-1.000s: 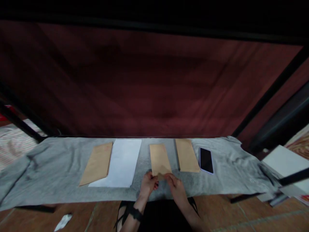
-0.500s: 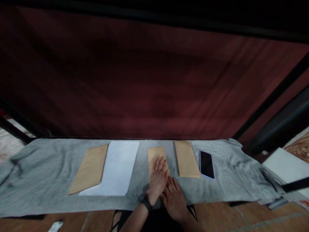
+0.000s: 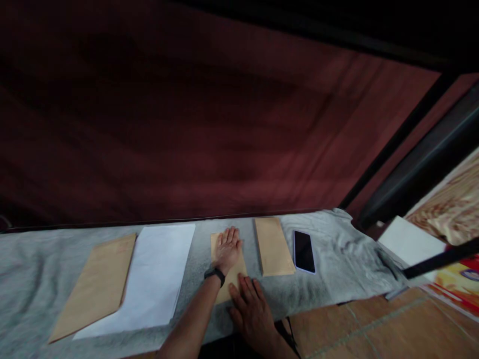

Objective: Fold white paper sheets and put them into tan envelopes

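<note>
A narrow brown envelope [image 3: 226,293] lies lengthwise on the grey cloth in front of me, partly covered by my hands. Flat on its far half rests my left hand [image 3: 227,251], fingers stretched out, with a dark watch [image 3: 215,273] on the wrist. My right hand [image 3: 251,306] is spread at the near right corner, its fingertips touching the envelope's edge. Neither hand grips anything. To the right lies a stack of brown envelopes [image 3: 275,248]. White paper sheets [image 3: 159,269] lie on the left, partly under larger brown envelopes [image 3: 98,281].
A phone [image 3: 304,252] with a pale purple rim lies right of the envelope stack. Grey cloth [image 3: 337,264] covers the work surface. Behind it hangs a dark red fabric [image 3: 209,149], and a black bar [image 3: 400,134] slants at the right. Tiled floor [image 3: 359,324] shows below.
My left hand has slid away from me to the envelope's far end, and my right hand has parted from it, staying at the near end. The view has turned right.
</note>
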Tool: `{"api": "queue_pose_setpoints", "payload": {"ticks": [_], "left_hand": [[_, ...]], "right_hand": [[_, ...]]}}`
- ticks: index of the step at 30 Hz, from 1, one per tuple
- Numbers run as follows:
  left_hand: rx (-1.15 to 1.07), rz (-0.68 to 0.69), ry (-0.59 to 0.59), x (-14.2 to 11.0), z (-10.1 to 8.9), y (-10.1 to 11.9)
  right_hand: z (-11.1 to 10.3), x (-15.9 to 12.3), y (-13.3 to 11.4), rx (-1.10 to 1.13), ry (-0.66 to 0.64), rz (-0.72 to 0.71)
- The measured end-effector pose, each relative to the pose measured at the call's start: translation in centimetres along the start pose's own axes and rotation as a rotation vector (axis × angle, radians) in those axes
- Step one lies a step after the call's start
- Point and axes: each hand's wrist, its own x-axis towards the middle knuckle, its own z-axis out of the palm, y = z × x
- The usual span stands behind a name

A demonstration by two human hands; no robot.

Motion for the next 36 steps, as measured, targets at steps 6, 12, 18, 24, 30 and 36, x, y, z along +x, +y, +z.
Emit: {"api": "queue_pose_setpoints", "payload": {"ticks": [6,12,18,24,30,36], "left_hand": [[-0.01,0.075,-0.089,-2.1,-0.8,-0.2],[-0.055,0.167,-0.186,-7.5,-2.2,-0.7],[-0.142,0.201,-0.172,-13.5,-3.6,-1.0],[-0.088,0.186,-0.033,-18.8,-4.3,-0.4],[-0.109,-0.003,0.071,-22.3,-3.2,0.1],[-0.538,-0.261,0.081,-20.8,-3.3,-0.2]], "right_hand": [[-1.0,0.5,-0.2,0.024,-0.042,0.026],[-1.2,0.6,-0.2,0.065,-0.123,0.073],[-0.2,-0.1,0.1,0.077,-0.115,0.069],[-0.1,-0.3,0.2,0.026,-0.114,0.038],[0.1,-0.3,0.4,0.027,-0.085,0.09],[1.4,0.9,0.3,-0.02,0.063,0.312]]}}
